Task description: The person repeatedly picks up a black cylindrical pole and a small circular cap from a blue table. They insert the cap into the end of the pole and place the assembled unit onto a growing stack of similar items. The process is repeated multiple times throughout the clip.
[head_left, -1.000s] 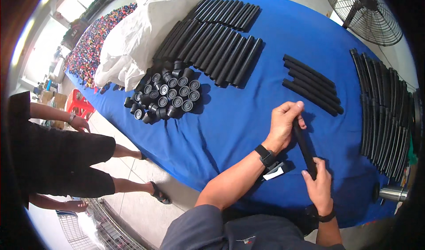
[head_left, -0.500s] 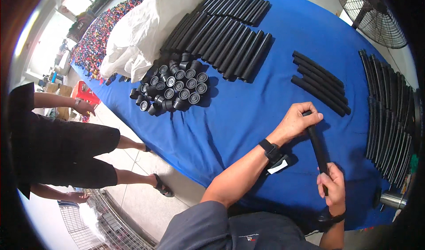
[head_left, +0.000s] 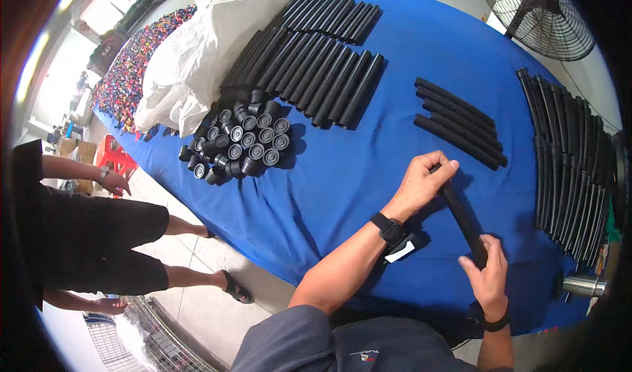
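Observation:
A long black tube (head_left: 465, 218) slants across the space between my hands, above the blue cloth. My left hand (head_left: 421, 182) is closed around its upper end, with the thumb over the tip. At the lower end, my right hand (head_left: 488, 273) is loosely curled about the tube, its thumb out to the side. Just beyond my left hand, several similar matt black tubes (head_left: 457, 118) lie side by side. A black band with a white tag (head_left: 399, 252) is at my left wrist.
Rows of glossy black tubes (head_left: 322, 76) lie at the back, beside a pile of round black caps (head_left: 247, 138) and a white plastic sheet (head_left: 191, 56). Slim black rod pieces (head_left: 569, 161) line the right edge. A fan (head_left: 543, 16) stands behind; another person (head_left: 99, 240) stands left.
My right hand has loosened, its thumb moving out from the tube. My left hand keeps its hold at the upper end. The whole view has shifted slightly.

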`<action>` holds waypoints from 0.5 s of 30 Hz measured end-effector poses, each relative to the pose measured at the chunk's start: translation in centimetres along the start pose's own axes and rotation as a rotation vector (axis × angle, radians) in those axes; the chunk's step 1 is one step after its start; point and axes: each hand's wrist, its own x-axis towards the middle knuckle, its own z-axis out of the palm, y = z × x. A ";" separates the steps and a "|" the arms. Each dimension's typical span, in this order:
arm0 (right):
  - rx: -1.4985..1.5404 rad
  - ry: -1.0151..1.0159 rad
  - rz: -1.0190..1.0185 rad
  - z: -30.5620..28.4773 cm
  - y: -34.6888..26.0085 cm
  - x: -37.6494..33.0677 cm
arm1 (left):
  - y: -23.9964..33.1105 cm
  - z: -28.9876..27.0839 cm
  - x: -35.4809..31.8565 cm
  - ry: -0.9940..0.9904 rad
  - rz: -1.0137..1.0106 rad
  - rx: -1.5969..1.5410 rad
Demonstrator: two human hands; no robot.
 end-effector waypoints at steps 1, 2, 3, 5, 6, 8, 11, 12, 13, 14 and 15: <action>-0.058 0.047 -0.033 -0.1 0.4 0.1 | 0.2 0.0 0.1 0.014 0.006 0.005; 0.162 -0.042 0.192 -0.6 0.4 -0.2 | 0.3 0.1 -0.2 0.000 -0.041 -0.003; 0.386 -0.134 0.417 -1.0 0.2 -0.4 | 0.2 0.0 -0.2 -0.015 -0.032 -0.015; 0.738 -0.306 0.599 -2.3 0.3 -0.2 | 0.1 -0.2 -0.2 -0.046 -0.016 -0.040; 0.662 -0.302 0.572 -2.3 -0.6 -0.1 | 0.0 -0.1 -0.1 -0.034 -0.027 -0.023; 0.194 -0.012 0.080 0.2 -0.4 -0.5 | 0.0 0.2 0.0 -0.009 -0.050 0.010; 0.077 0.000 0.017 -0.1 1.0 -0.2 | 0.4 0.2 -0.4 -0.003 -0.070 -0.003; 0.409 -0.142 0.405 -1.0 -0.6 -0.1 | 0.5 -0.2 -0.7 -0.015 -0.070 -0.041; 0.649 -0.230 0.546 -1.9 -0.9 0.1 | 0.6 -0.3 -0.8 -0.029 -0.078 -0.048; 0.893 -0.317 0.683 -2.7 -1.1 0.3 | 0.8 -0.4 -0.9 -0.044 -0.086 -0.054; 1.138 -0.403 0.813 -3.3 -1.0 0.3 | 0.8 -0.3 -0.8 -0.060 -0.092 -0.060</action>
